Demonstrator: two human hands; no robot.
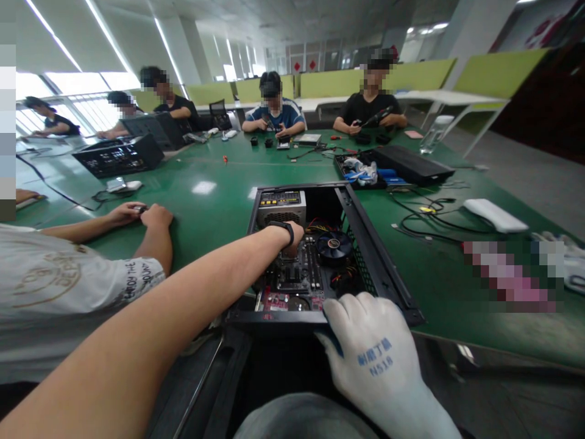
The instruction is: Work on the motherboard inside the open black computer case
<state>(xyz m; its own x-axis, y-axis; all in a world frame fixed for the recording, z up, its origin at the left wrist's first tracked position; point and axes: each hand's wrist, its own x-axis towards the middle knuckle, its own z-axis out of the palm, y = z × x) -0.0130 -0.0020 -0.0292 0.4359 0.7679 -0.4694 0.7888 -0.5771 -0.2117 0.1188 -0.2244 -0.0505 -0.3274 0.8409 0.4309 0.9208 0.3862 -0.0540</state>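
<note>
At the near edge of the desk (210,213): one open computer case (377,253), near side gripped by my gloved right hand (370,347); bare left hand (295,235) inside, finger spread hidden, could snag wires (317,229) if lifted carelessly.

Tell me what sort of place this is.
Probably a computer hardware workshop in an office-like room: an open computer case lies on a green table, with lime-green desk partitions behind.
</note>
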